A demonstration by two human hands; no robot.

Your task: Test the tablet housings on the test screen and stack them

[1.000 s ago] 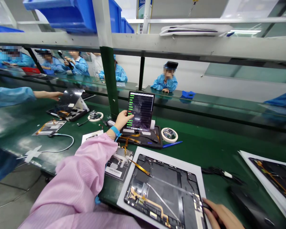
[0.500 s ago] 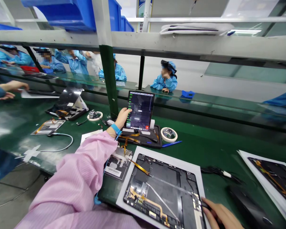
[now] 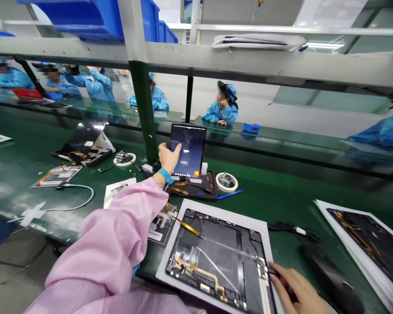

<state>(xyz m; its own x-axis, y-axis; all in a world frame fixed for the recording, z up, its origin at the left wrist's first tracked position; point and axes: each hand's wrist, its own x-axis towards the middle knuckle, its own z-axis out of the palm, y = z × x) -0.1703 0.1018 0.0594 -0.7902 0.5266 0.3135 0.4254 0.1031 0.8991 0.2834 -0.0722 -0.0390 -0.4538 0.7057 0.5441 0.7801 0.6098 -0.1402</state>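
Observation:
My left hand (image 3: pixel 169 158), with a blue wrist strap, is at the left edge of an upright tablet screen (image 3: pixel 190 152). Its fingers are apart, the thumb pointing over the lit display; whether it touches the glass I cannot tell. The screen leans on a black tray (image 3: pixel 211 185) with orange ribbon cables. Before me, an opened tablet housing (image 3: pixel 216 248) lies on a white sheet (image 3: pixel 162 271). At its right edge my right hand (image 3: pixel 294 288) is closed round a black cable plug (image 3: pixel 274 272), partly hidden by the fingers, beside a small circuit board (image 3: pixel 262 266).
A blue pen (image 3: pixel 231 195) and a white tape roll (image 3: pixel 227 182) lie right of the screen. A black mouse (image 3: pixel 330 277) and another opened housing (image 3: pixel 367 240) are at right. A circuit-board panel (image 3: pixel 162 224) sits under my left forearm. Co-workers sit beyond the shelf post (image 3: pixel 143 104).
My left hand has drawn slightly back and its fingers have spread. The green-marked list on the screen is gone. A co-worker's hands at far left have left the view. My right hand stays at the housing.

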